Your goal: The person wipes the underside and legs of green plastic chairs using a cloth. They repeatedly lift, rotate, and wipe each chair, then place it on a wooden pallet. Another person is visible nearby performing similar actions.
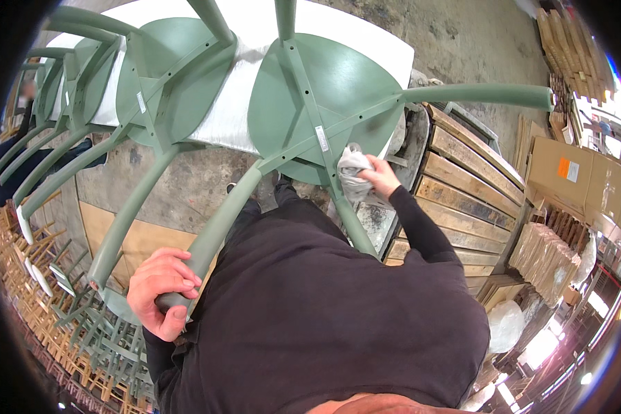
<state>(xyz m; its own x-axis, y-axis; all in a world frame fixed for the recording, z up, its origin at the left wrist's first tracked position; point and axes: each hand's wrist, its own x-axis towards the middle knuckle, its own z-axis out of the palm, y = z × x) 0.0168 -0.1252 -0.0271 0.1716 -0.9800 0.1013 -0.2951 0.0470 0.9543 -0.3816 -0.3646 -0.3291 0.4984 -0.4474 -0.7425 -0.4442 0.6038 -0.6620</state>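
Note:
An upturned green chair [366,76] lies with its round seat on a white-covered table, legs and cross braces facing me. My left hand [164,290] wraps round the end of the chair leg that slants down toward my left side. In my right hand [381,176] is a bunched pale grey cloth [355,170], pressed near the seat's lower right edge, where another leg begins. A small white label [322,138] sticks to one of the braces.
More upturned green chairs [179,76] line the white table cover [224,114] to the left. A slatted wooden pallet [462,190] stands right of me, with a cardboard box [576,176] beyond it. Many chair frames [110,352] crowd the lower left. Another person [48,162] is at far left.

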